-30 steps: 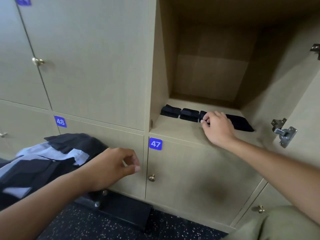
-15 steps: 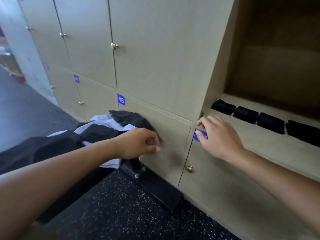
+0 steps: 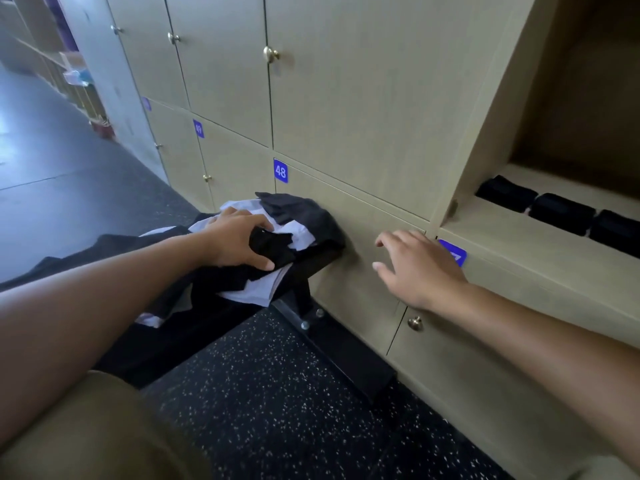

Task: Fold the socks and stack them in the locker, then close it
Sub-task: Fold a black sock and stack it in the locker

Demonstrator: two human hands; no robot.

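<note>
A pile of black and white socks (image 3: 294,233) lies on a dark bench against the lockers. My left hand (image 3: 239,240) grips a black sock (image 3: 273,247) on top of that pile. My right hand (image 3: 419,268) hovers with spread fingers in front of the locker door to the right of the pile, holding nothing. The open locker (image 3: 485,237) at the right holds a row of folded black socks (image 3: 561,213) on its shelf. Its door is out of view.
Closed beige locker doors with brass knobs (image 3: 271,54) fill the wall; blue number tag 48 (image 3: 280,170) sits above the pile. The bench's black foot (image 3: 346,355) is bolted to the speckled dark floor. A corridor opens at the far left.
The view swung left from the open locker. My left hand went onto the pile and took hold of a black sock. My right hand left the shelf and moved left and down.
</note>
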